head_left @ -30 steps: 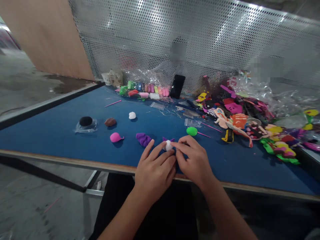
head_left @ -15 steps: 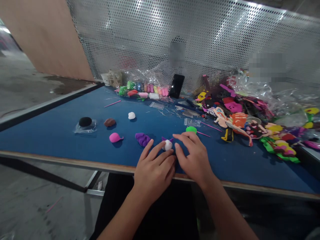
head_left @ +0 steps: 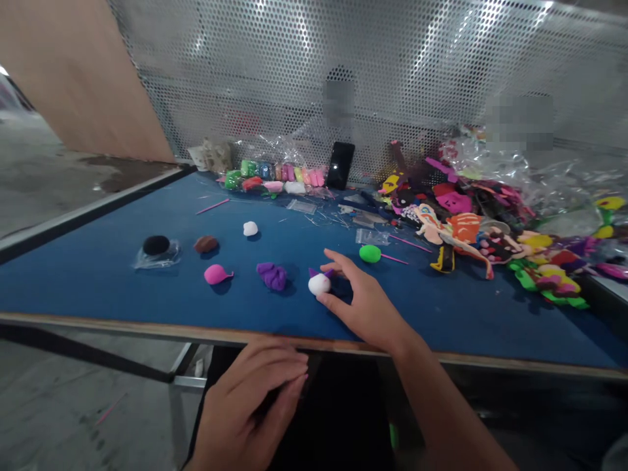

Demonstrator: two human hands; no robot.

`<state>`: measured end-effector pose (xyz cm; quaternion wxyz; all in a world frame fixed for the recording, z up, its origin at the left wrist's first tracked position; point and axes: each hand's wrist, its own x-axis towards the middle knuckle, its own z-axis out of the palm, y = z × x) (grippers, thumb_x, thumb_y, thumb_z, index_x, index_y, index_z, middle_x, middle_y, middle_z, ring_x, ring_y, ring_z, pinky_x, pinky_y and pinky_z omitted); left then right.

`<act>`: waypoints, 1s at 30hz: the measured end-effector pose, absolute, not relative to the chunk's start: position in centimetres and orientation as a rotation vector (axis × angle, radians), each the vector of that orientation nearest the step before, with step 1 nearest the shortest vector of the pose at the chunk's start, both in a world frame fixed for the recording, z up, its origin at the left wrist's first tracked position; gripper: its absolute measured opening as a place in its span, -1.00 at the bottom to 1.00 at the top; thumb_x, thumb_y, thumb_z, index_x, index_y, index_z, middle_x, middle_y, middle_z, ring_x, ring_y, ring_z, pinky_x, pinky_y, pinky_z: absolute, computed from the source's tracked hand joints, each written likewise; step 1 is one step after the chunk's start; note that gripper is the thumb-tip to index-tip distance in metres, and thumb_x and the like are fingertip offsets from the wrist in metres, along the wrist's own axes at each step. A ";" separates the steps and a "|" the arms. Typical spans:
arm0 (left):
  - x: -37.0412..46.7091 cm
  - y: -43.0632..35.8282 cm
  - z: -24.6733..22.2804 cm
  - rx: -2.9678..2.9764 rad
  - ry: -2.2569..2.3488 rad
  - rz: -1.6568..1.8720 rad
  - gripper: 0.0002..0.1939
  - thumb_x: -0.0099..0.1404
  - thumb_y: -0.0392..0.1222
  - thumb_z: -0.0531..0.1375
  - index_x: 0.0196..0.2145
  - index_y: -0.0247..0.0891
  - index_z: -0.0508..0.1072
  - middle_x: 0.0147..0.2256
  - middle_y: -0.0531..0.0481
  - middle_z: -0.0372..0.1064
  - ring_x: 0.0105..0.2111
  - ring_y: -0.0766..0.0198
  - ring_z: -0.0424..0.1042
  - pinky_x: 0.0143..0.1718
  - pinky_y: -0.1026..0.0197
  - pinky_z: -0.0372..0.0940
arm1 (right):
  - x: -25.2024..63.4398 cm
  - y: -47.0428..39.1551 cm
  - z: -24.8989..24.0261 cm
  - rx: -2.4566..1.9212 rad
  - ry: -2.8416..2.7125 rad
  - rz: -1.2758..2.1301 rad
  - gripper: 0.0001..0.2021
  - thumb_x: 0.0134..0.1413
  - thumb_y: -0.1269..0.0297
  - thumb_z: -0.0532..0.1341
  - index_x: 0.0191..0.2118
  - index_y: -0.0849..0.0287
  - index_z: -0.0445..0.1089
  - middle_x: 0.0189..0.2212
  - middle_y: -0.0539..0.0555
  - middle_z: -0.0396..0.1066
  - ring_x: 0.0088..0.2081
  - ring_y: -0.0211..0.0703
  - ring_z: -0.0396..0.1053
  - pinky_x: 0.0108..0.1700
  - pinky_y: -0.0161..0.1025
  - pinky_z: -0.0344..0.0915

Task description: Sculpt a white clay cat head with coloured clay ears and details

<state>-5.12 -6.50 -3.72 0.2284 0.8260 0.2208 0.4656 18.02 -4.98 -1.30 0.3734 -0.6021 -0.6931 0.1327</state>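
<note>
Pulling clear, that's the left hand (head_left: 255, 399) curled back at the table's near edge (head_left: 147, 328), whether holding anything I can't tell, leaving the white ball (head_left: 319, 284) on the blue tabletop (head_left: 108, 281) to the spread right hand (head_left: 366, 304), thumb against it, seemingly steadying alone.

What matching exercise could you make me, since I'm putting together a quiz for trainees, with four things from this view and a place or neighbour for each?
Things
1. White ball with purple points
2. Phone
3. Black lump
4. Green lump

Places
A. With a pink stick showing next to it
B. On clear plastic
C. By the thumb of the right hand
D. Upright near the perforated metal panel

Right pairs: 1-C, 2-D, 3-B, 4-A
</note>
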 end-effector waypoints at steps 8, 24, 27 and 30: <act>-4.6 -7.8 -2.6 1.302 0.883 0.857 -0.76 0.31 -0.08 0.23 -0.46 -0.23 0.50 -0.52 0.06 0.40 -0.50 0.39 0.33 -0.44 0.40 0.23 | 17.3 -7.4 -0.4 -1.266 -1.646 -0.055 -0.71 0.21 0.38 0.21 0.05 0.09 0.38 0.00 0.15 0.39 0.08 -0.02 0.34 0.14 0.02 0.29; -3.6 -7.9 -2.3 1.501 0.803 0.644 -0.54 0.39 0.04 0.13 -0.57 -0.29 0.43 -0.61 0.10 0.21 -0.55 0.41 0.17 -0.49 0.34 0.08 | 13.9 -13.9 -2.7 -1.226 -1.889 -0.148 -0.69 0.20 0.56 0.20 0.01 0.20 0.48 -0.21 0.14 0.52 -0.24 -0.13 0.44 -0.23 -0.17 0.38; -3.6 -8.0 -2.0 1.605 0.805 0.643 -0.54 0.42 0.02 0.09 -0.56 -0.29 0.38 -0.58 0.10 0.21 -0.53 0.41 0.18 -0.47 0.34 0.09 | 13.6 -13.9 -2.7 -1.278 -1.857 -0.214 -0.77 0.21 0.52 0.21 -0.07 0.21 0.52 -0.26 0.13 0.53 -0.28 -0.13 0.44 -0.24 -0.17 0.37; -3.4 -8.0 -2.1 1.634 0.823 0.655 -0.57 0.43 0.01 0.07 -0.52 -0.28 0.40 -0.55 0.09 0.26 -0.51 0.39 0.22 -0.45 0.35 0.14 | 13.4 -13.7 -2.8 -1.303 -1.833 -0.241 -0.82 0.22 0.47 0.23 -0.11 0.21 0.53 -0.27 0.12 0.53 -0.27 -0.13 0.46 -0.23 -0.18 0.37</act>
